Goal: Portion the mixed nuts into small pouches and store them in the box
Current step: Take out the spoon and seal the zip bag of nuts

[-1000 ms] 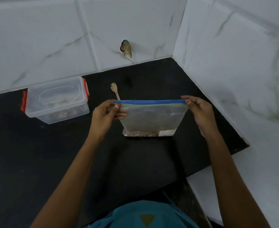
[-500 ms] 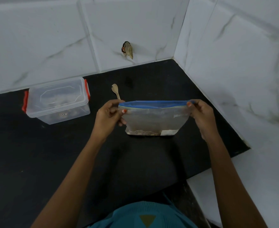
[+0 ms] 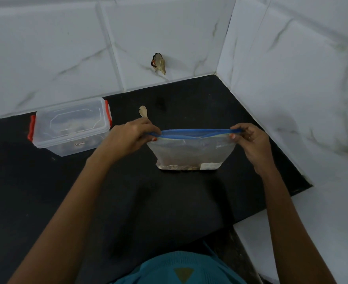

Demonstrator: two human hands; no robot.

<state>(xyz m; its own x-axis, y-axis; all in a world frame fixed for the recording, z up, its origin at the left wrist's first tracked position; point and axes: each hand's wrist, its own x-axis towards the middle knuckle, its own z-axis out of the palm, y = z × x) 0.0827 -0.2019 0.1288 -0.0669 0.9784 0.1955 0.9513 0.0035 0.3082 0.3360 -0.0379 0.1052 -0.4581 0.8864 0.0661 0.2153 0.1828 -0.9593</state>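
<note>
Left hand (image 3: 128,136) and right hand (image 3: 251,142) each pinch 1 top corner of the clear zip bag (image 3: 191,148) by its blue strip, fingers curled onto it. I see the bag standing upright on the black worktop (image 3: 46,191), right of centre, with the nuts (image 3: 177,166) in a thin layer at its bottom. The 2 sides of the strip look slightly parted in the middle, so I judge the bag is at the opening step. A wooden spoon (image 3: 143,111) lies just beyond the left hand. The box (image 3: 70,126) sits at the far left, lid on, with red clips at its ends. Something pale shows through it, but I cannot tell what. I see no small pouches out on the worktop, so I judge portioning and storing are all left to do.
</note>
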